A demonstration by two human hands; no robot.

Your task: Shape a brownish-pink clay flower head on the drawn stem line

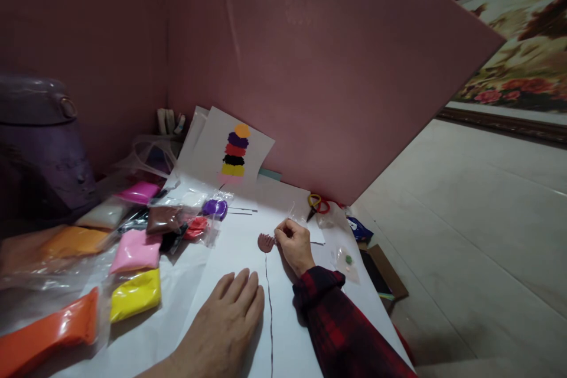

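Observation:
My left hand lies flat on a white sheet of paper, fingers stretched out, holding nothing. My right hand, in a red and black checked sleeve, is curled in a pinch beside a small pink clay disc stuck at the top of a thin black line drawn on the sheet. What the fingers pinch is too small to name. Against the pink board leans a second sheet with stacked coloured clay blobs.
Bags of modelling clay lie at the left: orange, yellow, pink, brown, purple. Scissors lie near the pink board. A purple appliance stands far left. The table's right edge drops to the floor.

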